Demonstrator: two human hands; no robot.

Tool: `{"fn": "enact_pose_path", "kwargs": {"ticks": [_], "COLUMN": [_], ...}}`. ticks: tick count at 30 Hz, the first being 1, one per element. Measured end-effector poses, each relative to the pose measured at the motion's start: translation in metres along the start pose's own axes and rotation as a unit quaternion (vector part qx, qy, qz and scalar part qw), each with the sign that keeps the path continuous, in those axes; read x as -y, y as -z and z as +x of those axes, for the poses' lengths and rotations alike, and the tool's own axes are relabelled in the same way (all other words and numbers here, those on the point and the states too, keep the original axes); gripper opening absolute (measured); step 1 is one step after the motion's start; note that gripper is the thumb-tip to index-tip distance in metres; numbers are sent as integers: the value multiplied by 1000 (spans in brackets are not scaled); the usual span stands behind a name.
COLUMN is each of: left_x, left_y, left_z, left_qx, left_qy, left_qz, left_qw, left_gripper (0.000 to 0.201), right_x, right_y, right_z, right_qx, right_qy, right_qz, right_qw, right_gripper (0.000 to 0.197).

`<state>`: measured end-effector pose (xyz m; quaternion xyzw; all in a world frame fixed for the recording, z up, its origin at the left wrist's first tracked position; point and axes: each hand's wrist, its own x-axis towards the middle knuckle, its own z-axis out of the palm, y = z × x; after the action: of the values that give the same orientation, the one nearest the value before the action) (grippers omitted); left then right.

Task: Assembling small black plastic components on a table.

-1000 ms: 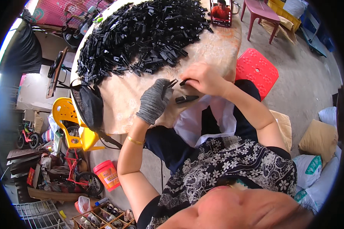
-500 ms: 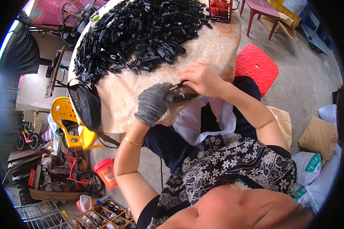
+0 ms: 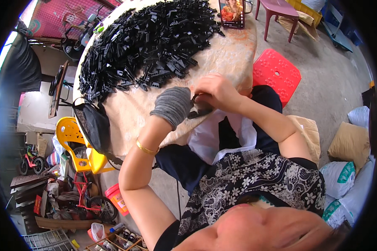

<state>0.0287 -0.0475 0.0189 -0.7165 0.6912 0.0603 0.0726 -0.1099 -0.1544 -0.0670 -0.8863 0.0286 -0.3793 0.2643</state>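
My left hand, in a grey knit glove, is closed with its fingers turned inward near the table's front edge. Facing it, my bare right hand pinches a small black plastic piece between the two hands. Most of that piece is hidden by my fingers. Just below lies a dark elongated object, partly covered by my right hand; its kind is not clear. A large heap of small black plastic pieces spreads over the cloth-covered table beyond my hands.
A phone stands upright at the table's far right. A red stool is to the right, with a yellow chair and a black mesh bag at the left edge. White cloth lies over my lap; a red bucket stands on the floor.
My left hand has rolled over, its glove back now turned up and its fingers hidden. My right hand has shifted slightly left and down, covering more of the dark elongated object.
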Motion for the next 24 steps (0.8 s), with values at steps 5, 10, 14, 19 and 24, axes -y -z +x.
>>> {"fn": "enact_pose_path", "kwargs": {"ticks": [5,10,14,19,24], "left_x": [-8,-5,-5,-7,-1], "left_y": [9,5,0,-4,-8], "left_z": [8,8,15,6,-16], "left_qx": [53,23,56,28,-68], "left_qy": [-32,-47,-50,-6,58], "left_qz": [34,60,86,55,-131], "left_qw": [997,997,993,998,987], "left_gripper": [24,25,26,30,44], "right_x": [20,8,4,6,1], "right_y": [0,0,3,-1,1], "right_z": [1,-4,-9,-3,8], "right_qx": [-34,-41,-28,-28,39], "right_qy": [32,38,43,40,-22], "right_qz": [-70,-78,-35,-5,118], "right_qw": [996,995,998,999,992], "right_gripper": [14,13,13,14,16]}}
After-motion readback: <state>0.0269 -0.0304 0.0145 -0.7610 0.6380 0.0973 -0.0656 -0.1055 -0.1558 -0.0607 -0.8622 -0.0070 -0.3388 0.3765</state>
